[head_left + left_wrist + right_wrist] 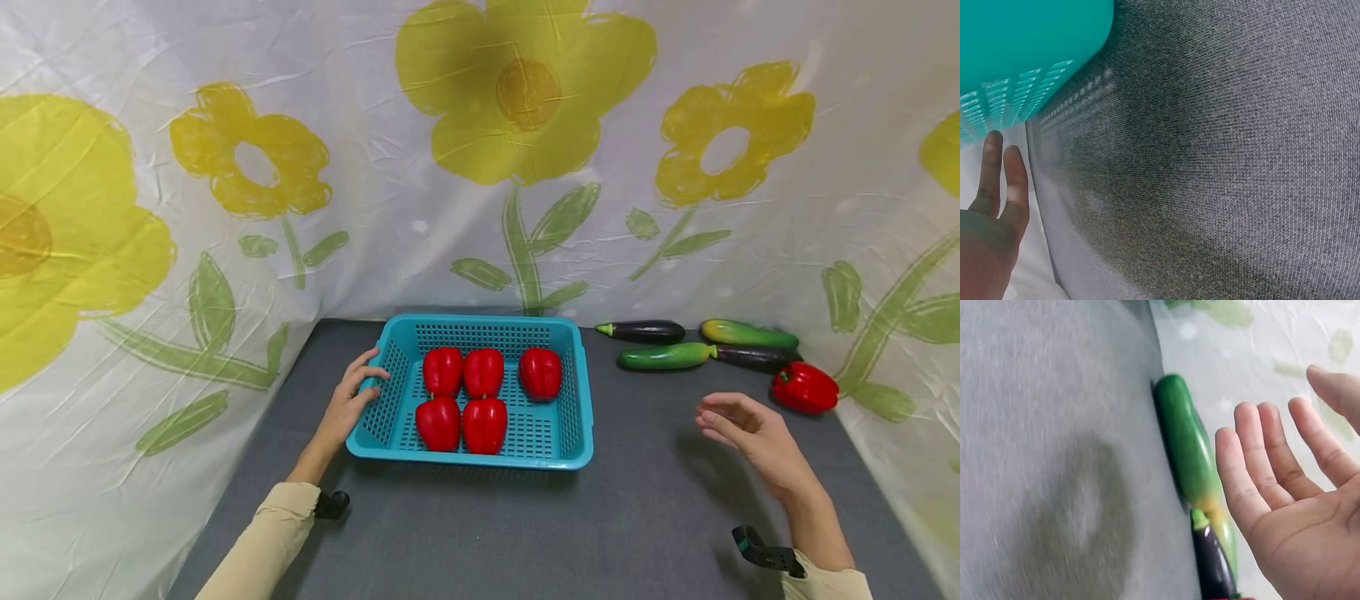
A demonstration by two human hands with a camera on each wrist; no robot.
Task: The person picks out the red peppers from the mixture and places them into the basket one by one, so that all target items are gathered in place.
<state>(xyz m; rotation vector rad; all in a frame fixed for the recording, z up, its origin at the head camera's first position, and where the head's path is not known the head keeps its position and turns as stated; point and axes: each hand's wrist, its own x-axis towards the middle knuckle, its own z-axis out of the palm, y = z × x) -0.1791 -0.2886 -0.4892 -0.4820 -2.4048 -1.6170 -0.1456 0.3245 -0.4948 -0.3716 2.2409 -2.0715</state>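
A blue plastic basket [585, 400] with perforated walls holds several red bell peppers [483, 372]. My left hand [348, 404] rests at its left rim, fingers loosely extended over the edge. In the left wrist view, two straight fingers [1015, 181] show beside the basket's perforated wall [1029, 87]. My right hand [757, 437] hovers above the table at the right, holding nothing; its fingers are spread and relaxed in the right wrist view. Nearest to it lies a single red bell pepper [805, 387].
Behind the right hand lie two eggplants, one at the back [648, 332] and one near the pepper [753, 357]. Beside them are a green zucchini [663, 357] and a yellow-green one [750, 334]. A flowered curtain [390, 258] borders the dark table [525, 533].
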